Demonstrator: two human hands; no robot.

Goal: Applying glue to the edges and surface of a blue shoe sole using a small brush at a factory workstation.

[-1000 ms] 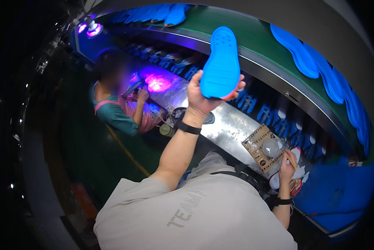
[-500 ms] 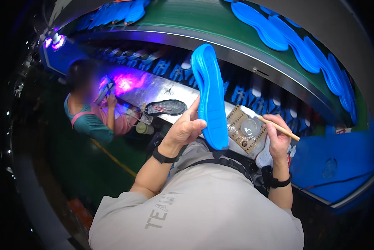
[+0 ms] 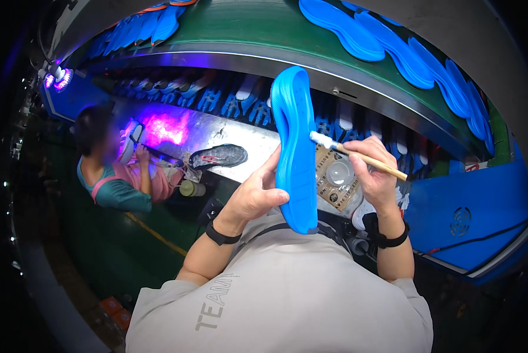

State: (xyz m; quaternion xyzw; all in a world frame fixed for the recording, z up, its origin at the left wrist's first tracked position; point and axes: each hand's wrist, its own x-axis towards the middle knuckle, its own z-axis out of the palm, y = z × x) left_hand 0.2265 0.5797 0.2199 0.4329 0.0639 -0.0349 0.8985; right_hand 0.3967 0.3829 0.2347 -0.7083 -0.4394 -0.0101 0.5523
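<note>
A blue shoe sole (image 3: 293,159) stands nearly upright in front of me, its hollowed inner side partly facing me. My left hand (image 3: 255,191) grips its left edge, thumb across the lower half. In my right hand (image 3: 373,173) is a brush (image 3: 364,157) with a wooden handle and white bristles, pinched between thumb and fingers. The bristle end is at the sole's right edge; I cannot tell whether it touches. Below the brush, a clear round bowl (image 3: 339,173) sits on a brown printed cardboard sheet (image 3: 328,191).
A black shoe upper or sole (image 3: 220,156) lies on the metal bench (image 3: 255,141). More blue soles (image 3: 387,47) rest on the green belt (image 3: 246,29) above. Shoes on blue stands (image 3: 234,106) line the lower shelf. At left sits another person (image 3: 123,170), near purple lamps (image 3: 57,76).
My right hand has moved left and up, carrying the brush from over the cardboard to the sole's right edge. The sole has come slightly lower, and my view has shifted a little.
</note>
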